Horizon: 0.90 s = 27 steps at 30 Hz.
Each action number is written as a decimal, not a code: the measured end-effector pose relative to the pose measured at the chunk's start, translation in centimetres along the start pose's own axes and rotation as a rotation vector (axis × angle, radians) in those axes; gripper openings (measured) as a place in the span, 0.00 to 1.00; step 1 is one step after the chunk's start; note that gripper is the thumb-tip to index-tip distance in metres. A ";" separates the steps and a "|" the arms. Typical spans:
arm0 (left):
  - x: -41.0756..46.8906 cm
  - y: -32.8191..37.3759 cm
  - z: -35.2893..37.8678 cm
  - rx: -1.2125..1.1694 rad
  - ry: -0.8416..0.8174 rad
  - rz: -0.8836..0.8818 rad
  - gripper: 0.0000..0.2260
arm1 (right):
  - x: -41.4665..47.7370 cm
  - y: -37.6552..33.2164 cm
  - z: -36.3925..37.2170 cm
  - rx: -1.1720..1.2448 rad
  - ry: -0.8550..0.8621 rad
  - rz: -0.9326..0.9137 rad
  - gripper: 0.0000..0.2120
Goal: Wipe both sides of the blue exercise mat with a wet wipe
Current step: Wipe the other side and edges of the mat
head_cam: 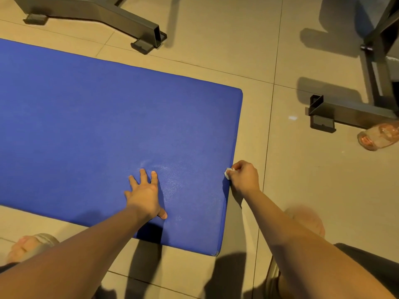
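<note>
1. mat [97, 117] is lying flat on the floor [302, 190]
2. left hand [144, 196] is pressing on it, fingers spread
3. right hand [244, 176] is pinching the wipe [227, 172] against its right edge

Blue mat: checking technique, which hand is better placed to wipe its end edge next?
Right: the right hand pinches the wet wipe at that edge; the left hand rests flat on the mat.

This looks like a gym or a home workout room. A thick blue exercise mat [108, 115] lies flat on a floor [302, 190] of large beige tiles. A heavy dark metal frame [121, 16] stands at the top left and a second frame [354, 113] at the right, both on flat black feet [142, 47], like the bases of 2 weight benches or racks.
</note>
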State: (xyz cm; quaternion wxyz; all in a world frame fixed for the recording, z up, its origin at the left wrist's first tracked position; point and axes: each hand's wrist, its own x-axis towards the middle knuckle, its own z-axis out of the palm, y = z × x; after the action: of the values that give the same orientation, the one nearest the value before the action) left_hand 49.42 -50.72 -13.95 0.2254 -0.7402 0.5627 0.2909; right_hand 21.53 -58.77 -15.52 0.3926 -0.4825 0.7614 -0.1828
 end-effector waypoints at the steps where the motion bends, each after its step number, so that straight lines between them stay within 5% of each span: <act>1: 0.0 0.0 0.0 -0.001 -0.002 -0.001 0.66 | -0.5 0.2 0.4 0.006 0.016 0.014 0.05; 13: 0.4 -0.2 0.2 -0.020 -0.014 -0.002 0.66 | 3.0 -1.6 0.3 0.032 0.151 0.031 0.06; 23: 0.0 -0.3 0.3 -0.050 0.034 0.019 0.67 | -3.3 1.4 0.2 -0.271 -0.148 -0.050 0.07; 27: -0.2 -0.1 0.3 -0.055 0.038 0.029 0.67 | -5.4 2.2 0.5 -0.243 -0.109 -0.064 0.08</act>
State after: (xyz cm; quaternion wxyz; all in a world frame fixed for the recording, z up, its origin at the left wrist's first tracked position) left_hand 49.44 -50.33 -14.04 0.1900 -0.7434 0.5692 0.2954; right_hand 21.85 -52.90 -15.03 0.3660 -0.5598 0.7396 -0.0750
